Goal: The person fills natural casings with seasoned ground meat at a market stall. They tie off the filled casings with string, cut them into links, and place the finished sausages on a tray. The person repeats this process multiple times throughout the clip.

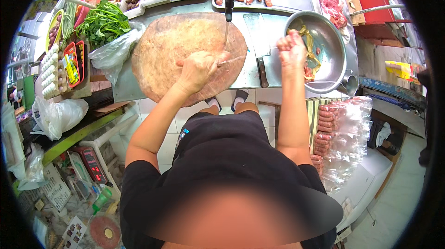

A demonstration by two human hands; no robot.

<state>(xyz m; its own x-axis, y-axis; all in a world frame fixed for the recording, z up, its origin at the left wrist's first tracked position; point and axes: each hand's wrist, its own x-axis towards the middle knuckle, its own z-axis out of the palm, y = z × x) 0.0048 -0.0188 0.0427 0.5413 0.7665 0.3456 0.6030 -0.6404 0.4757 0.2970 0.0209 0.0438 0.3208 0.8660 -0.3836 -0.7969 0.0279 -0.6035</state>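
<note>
We are standing at a market counter with both hands out over a big round wooden chopping block [185,54]. Our left hand [200,69] rests low on the near right part of the block, fingers curled closed around one end of a thin pale strand [241,57], perhaps string or casing. Our right hand [292,50] is raised in a tight fist just past the block's right edge, over the metal counter [241,80], and seems to grip the other end, though what is inside the fist is hidden.

The strand runs almost level, left to right, stretched between the two fists, so its long axis lies across our body rather than away from us. The left hand is the nearer one to the block's centre; the right hand is nearer the large steel bowl [331,40], which sits just beside it and holds some yellowish and reddish scraps.

A black-handled sharpening rod [228,8] stands with its tip on the block, straight ahead of the left hand and close to the strand's left end. A cleaver [257,45] lies flat on the counter between the hands, handle toward us, passing under the strand. Bagged sausages [327,133] are stacked low on our right.
</note>
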